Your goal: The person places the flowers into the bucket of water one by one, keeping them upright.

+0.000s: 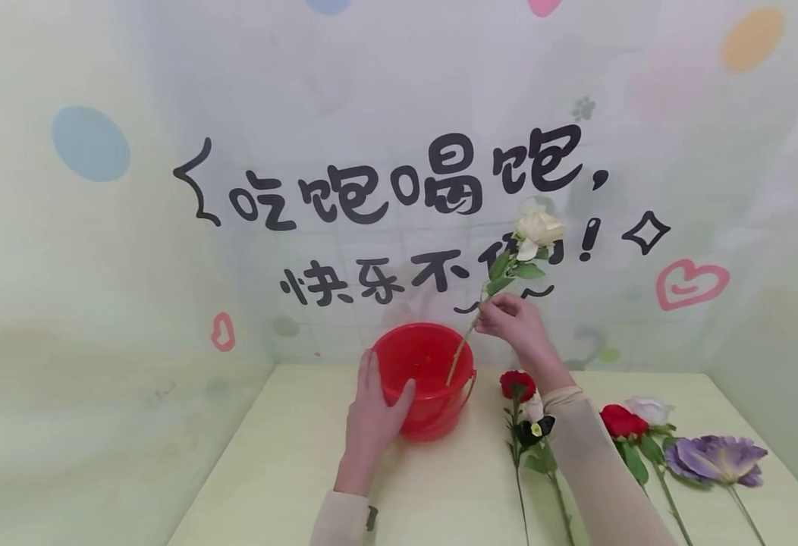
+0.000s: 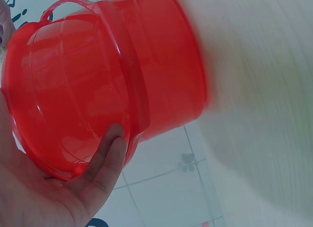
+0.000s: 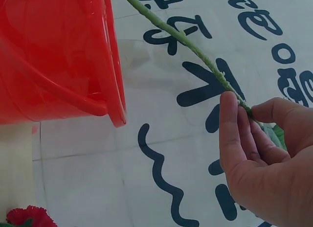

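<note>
Slanting down from its bloom, a cream-white, apparently artificial rose (image 1: 538, 231) with green leaves had the lower end of its long green stem (image 3: 195, 48) within the mouth of a glossy red plastic bucket (image 1: 433, 421); whether that end touched the inside, I could not tell. The right hand (image 1: 515, 322) pinched the stem just below the leaves, thumb against fingers. The left hand (image 1: 375, 406) was curled round the bucket's rim and held it, while the base rested on a pale yellow tabletop (image 1: 269, 470)

Work looked barely begun, I judged: one flower was at the bucket, not yet let go, and no other stem was seen there. The flowers lying on the tabletop seemed left to handle

Counted, there was one bucket, one rose in hand and at least five flowers lying down. Two were near the right sleeve (image 1: 600, 455): a frilly red carnation (image 1: 518, 385) and a partly hidden pale pink bloom (image 1: 532, 411). Three lay farther right: a red rose (image 1: 623, 422), a white rose (image 1: 648, 410) and a broad-petalled purple flower (image 1: 716, 459). Behind stood one pale wall with two lines of black lettering (image 1: 453, 174)
</note>
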### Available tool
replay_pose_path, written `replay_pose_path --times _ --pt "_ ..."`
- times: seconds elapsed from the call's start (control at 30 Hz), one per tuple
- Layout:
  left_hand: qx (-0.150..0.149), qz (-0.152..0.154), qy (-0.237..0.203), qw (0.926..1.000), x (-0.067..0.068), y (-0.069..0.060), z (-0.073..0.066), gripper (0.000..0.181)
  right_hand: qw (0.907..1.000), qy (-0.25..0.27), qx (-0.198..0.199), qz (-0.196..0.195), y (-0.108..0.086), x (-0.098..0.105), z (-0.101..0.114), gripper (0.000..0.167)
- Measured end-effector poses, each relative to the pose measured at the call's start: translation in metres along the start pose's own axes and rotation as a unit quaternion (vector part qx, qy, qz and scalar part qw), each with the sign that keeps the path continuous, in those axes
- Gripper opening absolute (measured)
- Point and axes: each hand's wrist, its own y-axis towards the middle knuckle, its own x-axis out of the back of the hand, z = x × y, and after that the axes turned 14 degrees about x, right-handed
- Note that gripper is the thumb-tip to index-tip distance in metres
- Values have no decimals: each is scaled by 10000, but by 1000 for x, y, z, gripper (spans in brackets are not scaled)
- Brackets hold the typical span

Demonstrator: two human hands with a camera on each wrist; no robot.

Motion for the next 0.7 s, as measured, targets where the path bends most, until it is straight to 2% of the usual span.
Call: replay_pose_path --times 0.33,0.7 --pt "-75 -80 85 9999 -2 1 1 110 9997 -15 -24 -260 10 -16 -17 24" --pt "-107 -87 138 9998 -1 -1 0 106 9985 -339 -409 -93 -1 -37 -35 20"
